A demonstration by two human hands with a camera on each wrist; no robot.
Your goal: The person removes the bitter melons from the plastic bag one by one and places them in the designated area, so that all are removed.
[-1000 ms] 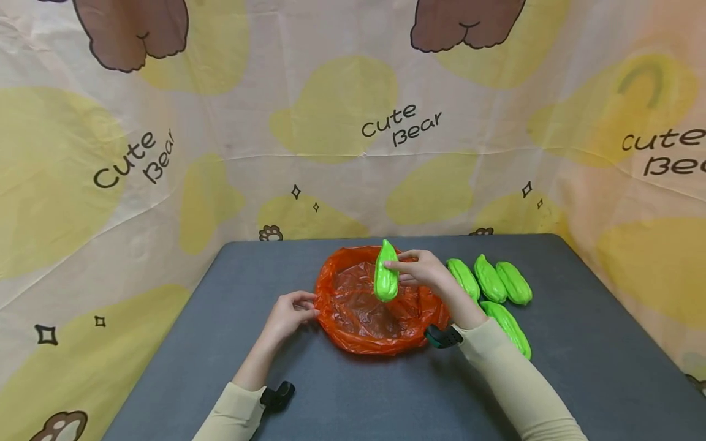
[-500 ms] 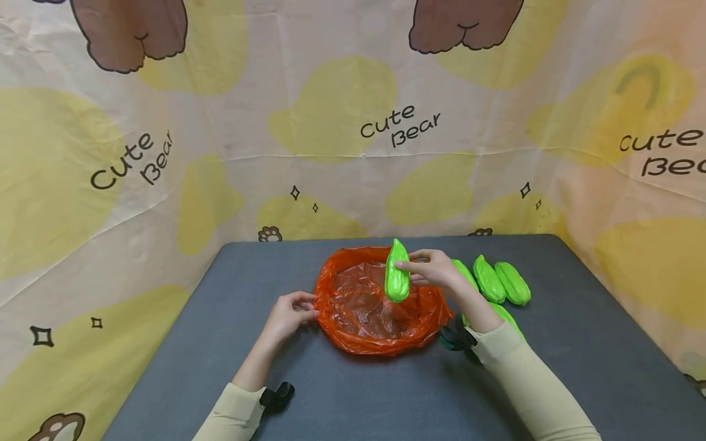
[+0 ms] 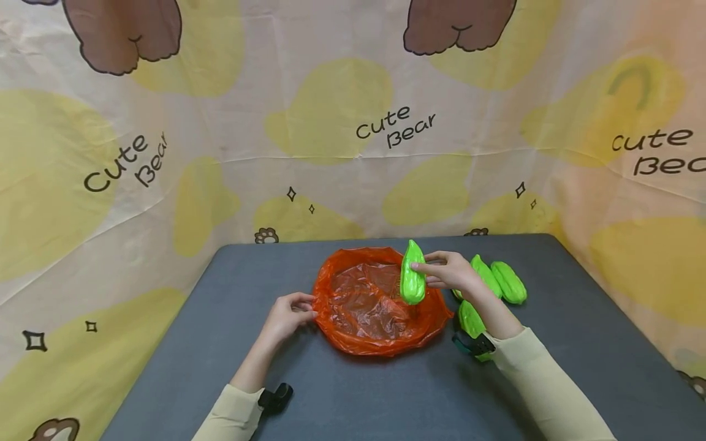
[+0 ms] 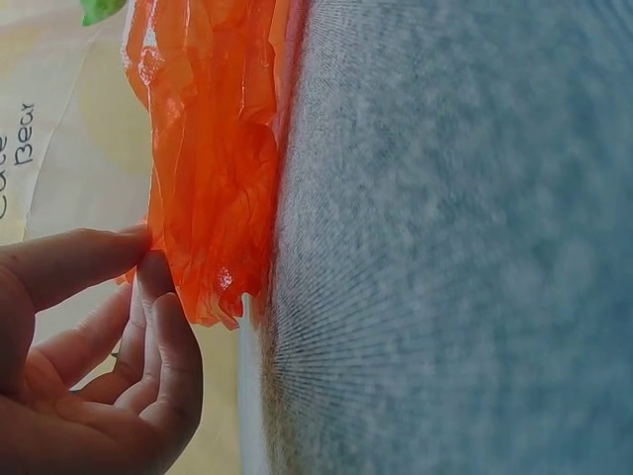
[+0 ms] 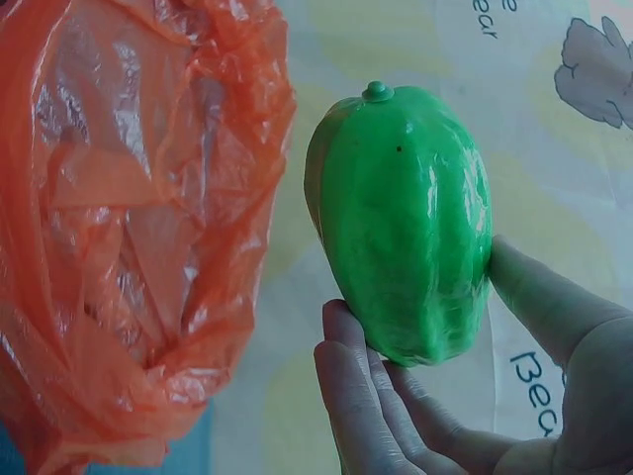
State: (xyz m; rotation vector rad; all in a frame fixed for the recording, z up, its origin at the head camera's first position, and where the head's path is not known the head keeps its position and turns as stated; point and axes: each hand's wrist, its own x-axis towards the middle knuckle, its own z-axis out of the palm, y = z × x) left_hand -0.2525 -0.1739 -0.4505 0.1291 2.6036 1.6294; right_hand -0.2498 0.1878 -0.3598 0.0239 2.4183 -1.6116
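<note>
A glossy bright green ribbed gourd (image 3: 412, 275) with a pointed tip is held upright by my right hand (image 3: 449, 269), over the right part of an orange plastic bag (image 3: 361, 344). In the right wrist view the thumb is on one side of the gourd (image 5: 406, 218) and fingers are on the other, with the bag (image 5: 232, 148) to its left. The bag's mouth is spread wide in a round shape. My left hand (image 3: 287, 313) pinches the bag's left edge; thumb and index finger meet at its rim in the left wrist view (image 4: 213, 148).
Several more green gourds (image 3: 508, 283) lie on the dark grey table (image 3: 265, 269) right of the bag, some partly behind my right arm. Behind the table hangs a printed cloth (image 3: 331, 110). Each wrist wears a dark camera band (image 3: 276, 398).
My right hand has moved to the right with the gourd, from over the bag's middle toward its right rim. The left hand keeps its place at the bag's edge.
</note>
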